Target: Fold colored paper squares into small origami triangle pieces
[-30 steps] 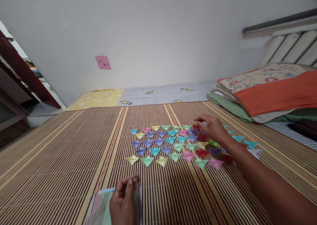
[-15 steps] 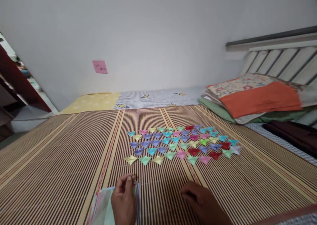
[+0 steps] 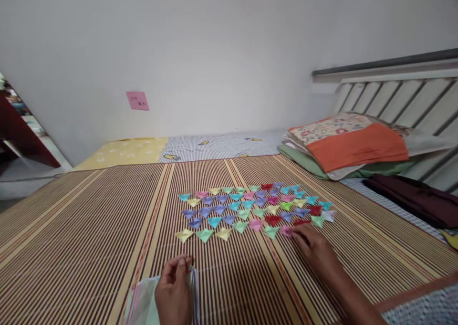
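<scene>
Striped brown and tan woven mat [image 3: 89,229] covers the bed in front of me and fills most of the view. My right hand [image 3: 317,251] reaches forward across it, palm down and fingers loosely curled. Its fingertips rest at a pink folded paper piece [image 3: 286,230] at the right end of the nearest row. I cannot tell whether the fingers pinch that piece or only touch it. It belongs to a spread of small folded paper pieces [image 3: 246,208], pointed like little boats, laid flat on the mat in several staggered rows. They are blue, purple, green, yellow, pink and red, lying close together in the middle of the mat. My left hand [image 3: 174,289] is at the bottom edge of the view, well apart from the rows. It is closed on a stack of pastel paper sheets [image 3: 143,306], thumb on top, holding the stack against the mat. Beyond the far edge of the mat lie a yellow sheet [image 3: 121,151] and, beside it, a checked sheet [image 3: 222,143] printed with small yellow shapes. To the right, an orange and floral pillow [image 3: 350,143] sits on a folded green blanket [image 3: 304,159]. A dark maroon cloth [image 3: 415,198] lies nearer to me, beside them. Behind the pillow rises a slatted headboard [image 3: 393,100]. On the plain pale wall, a pink sticky note [image 3: 137,100] hangs, its writing too small to read. At the far left a dark red shelf [image 3: 21,134] shows partly.
</scene>
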